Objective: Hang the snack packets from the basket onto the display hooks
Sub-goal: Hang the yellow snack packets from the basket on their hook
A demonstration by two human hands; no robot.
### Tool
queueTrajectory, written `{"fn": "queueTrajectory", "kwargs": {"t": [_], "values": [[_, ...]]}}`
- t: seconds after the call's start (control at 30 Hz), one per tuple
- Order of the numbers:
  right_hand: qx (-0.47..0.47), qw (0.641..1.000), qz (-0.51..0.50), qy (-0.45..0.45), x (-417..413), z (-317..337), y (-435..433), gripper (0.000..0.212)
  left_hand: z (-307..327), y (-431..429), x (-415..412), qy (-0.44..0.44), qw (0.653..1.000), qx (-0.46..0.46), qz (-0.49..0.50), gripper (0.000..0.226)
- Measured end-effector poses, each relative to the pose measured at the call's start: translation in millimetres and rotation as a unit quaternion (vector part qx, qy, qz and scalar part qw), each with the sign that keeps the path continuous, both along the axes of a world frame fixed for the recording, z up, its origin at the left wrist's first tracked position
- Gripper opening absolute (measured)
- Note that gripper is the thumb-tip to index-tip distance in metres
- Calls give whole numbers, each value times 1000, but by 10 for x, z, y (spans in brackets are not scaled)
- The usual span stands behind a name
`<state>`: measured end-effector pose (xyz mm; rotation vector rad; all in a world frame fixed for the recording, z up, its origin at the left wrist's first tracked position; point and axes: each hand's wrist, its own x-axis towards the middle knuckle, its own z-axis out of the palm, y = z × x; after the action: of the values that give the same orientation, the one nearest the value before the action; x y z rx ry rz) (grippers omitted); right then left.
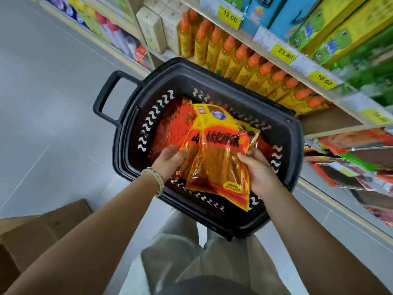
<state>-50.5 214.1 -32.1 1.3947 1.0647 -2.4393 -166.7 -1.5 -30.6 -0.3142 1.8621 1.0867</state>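
With my left hand point(170, 160) and right hand point(259, 169) each gripping a side of the yellow-and-red plastic snack packets point(219, 158) held just above the black slotted plastic basket point(212, 69), I should square their top edges before lifting them for hanging.

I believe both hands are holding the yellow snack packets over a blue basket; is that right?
Not quite: the basket is black, not blue. The head view shows the left hand and right hand holding the yellow snack packets over it.
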Motion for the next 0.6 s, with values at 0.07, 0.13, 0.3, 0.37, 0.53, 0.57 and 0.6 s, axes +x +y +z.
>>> {"fn": "queueTrajectory", "kwargs": {"t": [0.07,0.13,0.3,0.37,0.53,0.57,0.6], "values": [[-11,999,50,-1,-61,90,-66,25,-25,64,-67,-72,996,49,26,90],[-42,998,56,2,-112,105,-160,37,-66,101,-120,-151,980,116,65,82],[-41,998,42,-26,-159,-146,-385,47,-218,-13,-172,-122,985,30,121,46],[16,996,25,-85,-150,-333,-335,44,-272,-110,-171,-83,992,-42,87,46],[183,928,81,-315,-140,-889,-107,104,-346,-344,-120,-62,992,-100,53,35],[183,918,103,-336,-162,-971,-97,116,-359,-365,-109,-61,991,-98,66,37],[182,908,128,-355,-191,-1039,-92,124,-376,-380,-110,-61,991,-95,77,38]]}}
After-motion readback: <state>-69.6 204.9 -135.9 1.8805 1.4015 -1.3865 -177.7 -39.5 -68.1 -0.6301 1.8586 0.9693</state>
